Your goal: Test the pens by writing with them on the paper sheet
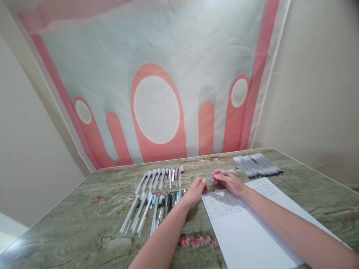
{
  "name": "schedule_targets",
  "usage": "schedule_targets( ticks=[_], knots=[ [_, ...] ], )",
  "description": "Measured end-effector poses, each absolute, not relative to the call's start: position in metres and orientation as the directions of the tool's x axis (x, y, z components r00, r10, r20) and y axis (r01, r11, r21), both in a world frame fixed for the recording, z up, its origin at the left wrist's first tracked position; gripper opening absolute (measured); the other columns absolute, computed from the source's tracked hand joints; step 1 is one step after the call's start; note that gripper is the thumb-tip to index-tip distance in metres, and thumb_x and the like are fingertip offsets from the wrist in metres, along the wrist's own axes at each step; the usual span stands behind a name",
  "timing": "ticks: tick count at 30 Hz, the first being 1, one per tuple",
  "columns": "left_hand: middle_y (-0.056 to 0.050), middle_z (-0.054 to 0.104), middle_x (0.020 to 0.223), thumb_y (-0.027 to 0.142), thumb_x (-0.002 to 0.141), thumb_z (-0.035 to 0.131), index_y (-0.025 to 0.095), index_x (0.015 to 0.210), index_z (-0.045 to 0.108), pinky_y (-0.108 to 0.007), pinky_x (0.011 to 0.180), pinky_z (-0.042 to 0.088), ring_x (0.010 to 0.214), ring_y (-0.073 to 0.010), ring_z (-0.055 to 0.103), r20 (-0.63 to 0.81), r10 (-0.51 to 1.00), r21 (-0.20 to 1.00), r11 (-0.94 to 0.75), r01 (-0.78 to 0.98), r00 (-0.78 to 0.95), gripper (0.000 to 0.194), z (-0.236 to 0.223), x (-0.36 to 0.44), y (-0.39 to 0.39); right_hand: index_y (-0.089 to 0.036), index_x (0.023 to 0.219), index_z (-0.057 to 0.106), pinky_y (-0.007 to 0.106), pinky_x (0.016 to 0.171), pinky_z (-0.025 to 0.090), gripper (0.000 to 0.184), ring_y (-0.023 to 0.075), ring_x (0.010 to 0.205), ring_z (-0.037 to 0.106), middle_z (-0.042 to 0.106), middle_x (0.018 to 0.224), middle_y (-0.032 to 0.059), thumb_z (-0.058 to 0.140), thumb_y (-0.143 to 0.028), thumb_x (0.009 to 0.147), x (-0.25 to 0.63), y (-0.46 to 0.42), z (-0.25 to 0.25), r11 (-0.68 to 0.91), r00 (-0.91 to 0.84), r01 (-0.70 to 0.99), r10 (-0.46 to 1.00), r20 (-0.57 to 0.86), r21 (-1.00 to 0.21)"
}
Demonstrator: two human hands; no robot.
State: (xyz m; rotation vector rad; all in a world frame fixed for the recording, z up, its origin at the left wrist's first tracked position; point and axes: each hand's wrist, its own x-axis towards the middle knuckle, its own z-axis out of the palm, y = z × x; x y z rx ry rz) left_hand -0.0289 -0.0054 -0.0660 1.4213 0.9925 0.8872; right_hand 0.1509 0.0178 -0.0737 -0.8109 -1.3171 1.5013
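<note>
My right hand (228, 183) pinches a slim, pale grey pen (228, 171) above the table, near the top edge of a written sheet. The pen's dark end points to the right; its other end reaches towards my left hand. My left hand (196, 191) rests by the sheet's upper left corner, fingers curled in, and whatever they may hold is hidden. Lines of handwriting fill the upper part of the white paper (249, 231) beneath my right forearm. Just beyond the paper lies a neat row of slim translucent pens (258, 165) with dark ends.
Two rows of pens lie to the left: an upper row (159, 178) and a lower row (140, 213), partly behind my left forearm. They rest on a wood-patterned table (81, 220) with pink flower prints. A patterned cloth (193, 67) hangs behind its far edge.
</note>
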Motion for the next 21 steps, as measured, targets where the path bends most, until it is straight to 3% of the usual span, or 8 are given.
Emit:
schedule_targets(
  ticks=[21],
  knots=[
    [0.000,0.051,0.070,0.043,0.082,0.038,0.016,0.077,0.044,-0.027,0.073,0.041,0.068,-0.0101,0.051,-0.031,0.935,0.991,-0.016,0.132,0.352,0.028,-0.0678,-0.0286,-0.0040,-0.017,0.079,0.058,0.029,0.065,0.041,0.021,0.0146,0.065,0.056,0.062,0.067,0.0009,0.062,-0.035,0.067,0.1502,0.0127,-0.0675,0.051,-0.332,-0.165,0.938,0.104,-0.985]
  ],
)
